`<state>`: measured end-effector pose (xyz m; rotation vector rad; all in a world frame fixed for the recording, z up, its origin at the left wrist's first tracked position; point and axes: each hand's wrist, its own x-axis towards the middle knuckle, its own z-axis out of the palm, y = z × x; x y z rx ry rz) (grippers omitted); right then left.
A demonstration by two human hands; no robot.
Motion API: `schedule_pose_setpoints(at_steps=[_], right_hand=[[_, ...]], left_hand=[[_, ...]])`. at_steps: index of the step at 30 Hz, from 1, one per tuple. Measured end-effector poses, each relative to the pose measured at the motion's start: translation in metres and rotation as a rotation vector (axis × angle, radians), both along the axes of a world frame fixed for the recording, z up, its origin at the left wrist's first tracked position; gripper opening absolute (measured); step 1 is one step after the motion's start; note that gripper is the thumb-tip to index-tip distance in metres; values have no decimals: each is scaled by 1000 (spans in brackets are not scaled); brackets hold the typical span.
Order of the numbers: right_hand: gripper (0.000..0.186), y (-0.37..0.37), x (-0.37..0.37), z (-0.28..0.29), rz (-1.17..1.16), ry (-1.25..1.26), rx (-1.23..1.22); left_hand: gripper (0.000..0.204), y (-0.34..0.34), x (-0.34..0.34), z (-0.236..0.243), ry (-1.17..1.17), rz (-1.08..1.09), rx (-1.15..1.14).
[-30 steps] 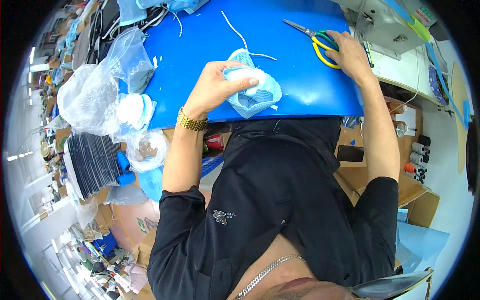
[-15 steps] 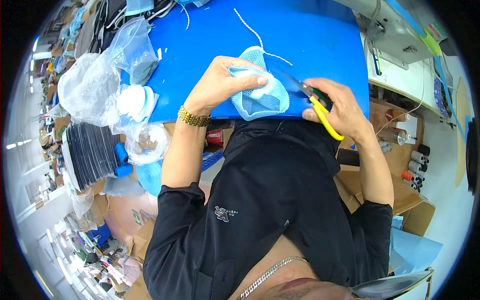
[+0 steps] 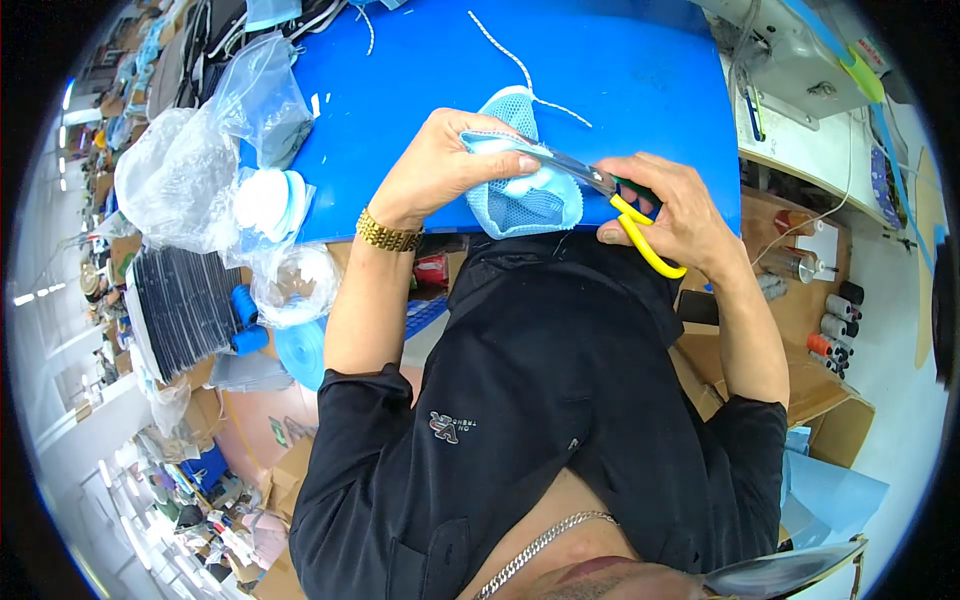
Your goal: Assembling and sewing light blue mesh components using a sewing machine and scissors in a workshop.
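My left hand (image 3: 450, 160) pinches a light blue mesh fabric piece (image 3: 525, 210) with a white padded inside, near the front edge of the blue tabletop (image 3: 630, 80). My right hand (image 3: 670, 215) grips scissors (image 3: 635, 230) with yellow and green handles. Their blades reach left across the top of the mesh piece, close to my left fingertips; whether they are cutting is unclear. A narrower mesh section extends up behind my hand, near a loose striped cord (image 3: 498, 45).
Crumpled plastic bags (image 3: 175, 175) and white round pieces (image 3: 268, 205) lie at the left. A sewing machine (image 3: 805, 80) stands at the upper right, above a wooden shelf holding thread spools (image 3: 835, 325). A stack of dark sheets (image 3: 185, 310) is left of my arm.
My right hand has brought the scissors left and down from the table's upper right to the mesh piece, blades now over it. My left hand still holds the piece, turned slightly.
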<state>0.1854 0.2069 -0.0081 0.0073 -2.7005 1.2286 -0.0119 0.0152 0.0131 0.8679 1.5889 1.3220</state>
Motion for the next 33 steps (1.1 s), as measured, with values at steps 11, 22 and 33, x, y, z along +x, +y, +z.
schedule_pose_setpoints(at_steps=[11,22,33], right_hand=[[54,1,5,-8,13,63,-45],[54,1,8,-15,-10,82,-38],[50,-19,-2,-13,-303,-42,-959]], left_hand=[[18,2,1,1,27,-17,-32],[20,3,-1,-2,18,-46,-25],[13,12,0,4,1146,615,389]])
